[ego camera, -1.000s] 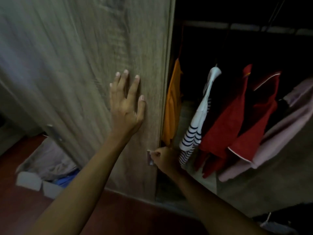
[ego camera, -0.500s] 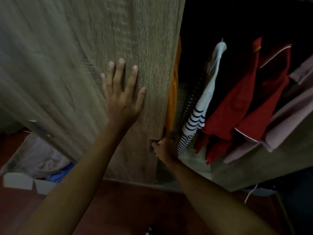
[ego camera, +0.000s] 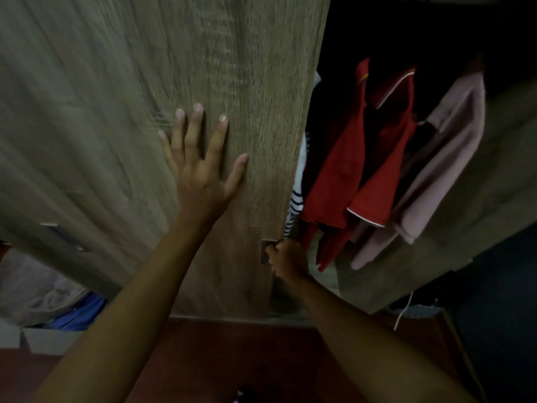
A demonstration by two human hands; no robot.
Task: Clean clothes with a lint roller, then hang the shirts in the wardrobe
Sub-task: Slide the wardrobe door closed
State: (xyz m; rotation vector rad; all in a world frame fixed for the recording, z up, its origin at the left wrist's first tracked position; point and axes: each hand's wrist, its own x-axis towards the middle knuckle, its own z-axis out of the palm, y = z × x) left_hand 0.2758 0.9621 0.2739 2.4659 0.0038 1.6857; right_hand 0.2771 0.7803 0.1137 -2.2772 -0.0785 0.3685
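Observation:
A wood-grain sliding wardrobe door (ego camera: pixel 145 97) fills the left and middle of the view. My left hand (ego camera: pixel 200 167) lies flat on it with fingers spread. My right hand (ego camera: pixel 286 258) is curled around the small dark handle (ego camera: pixel 266 251) at the door's right edge. Inside the dark wardrobe hang a red shirt with white trim (ego camera: pixel 363 158), a pale pink garment (ego camera: pixel 438 167) to its right, and a white shirt with navy stripes (ego camera: pixel 294 207), mostly covered by the door edge.
The wardrobe's other wood panel (ego camera: pixel 494 199) stands at the right. White boxes (ego camera: pixel 37 338) with grey and blue fabric (ego camera: pixel 78 315) sit on the red-brown floor (ego camera: pixel 232 359) at lower left. A white cord (ego camera: pixel 404 311) dangles at lower right.
The door has slid to the right, covering the orange garment and most of the striped shirt. Both hands moved right with it.

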